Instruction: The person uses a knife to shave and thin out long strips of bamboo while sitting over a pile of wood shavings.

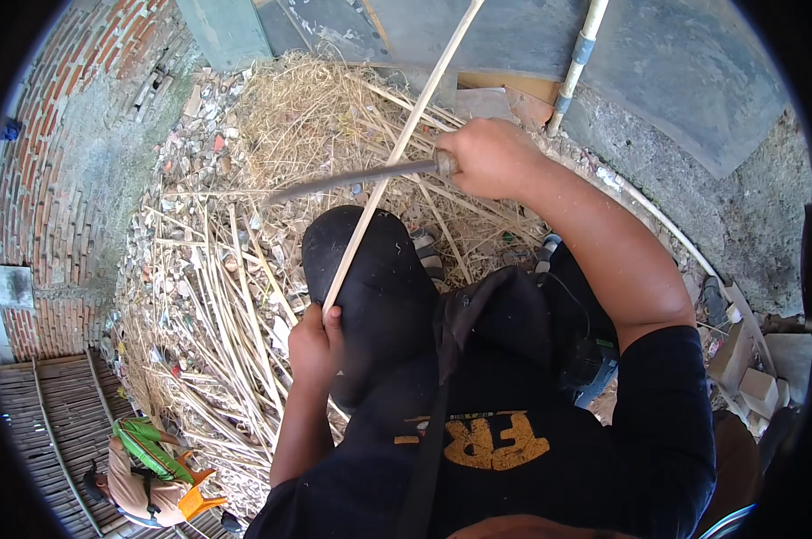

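Note:
My left hand (314, 346) is closed around the lower end of a long pale bamboo strip (412, 123). The strip slants up and to the right past my dark-clad knee (370, 260) and runs out of the top of the view. In my right hand (491, 157) is the handle of a machete, fingers wrapped round it. The machete's dark blade (343, 181) points left and crosses the strip above the knee; whether the edge touches the strip I cannot tell.
Many split bamboo strips (235, 314) lie on the ground to the left, with a heap of shavings (303, 117) at the far side. A brick wall (65, 180) stands left, metal sheets (684, 72) far right. A person (141, 485) sits on an orange chair at lower left.

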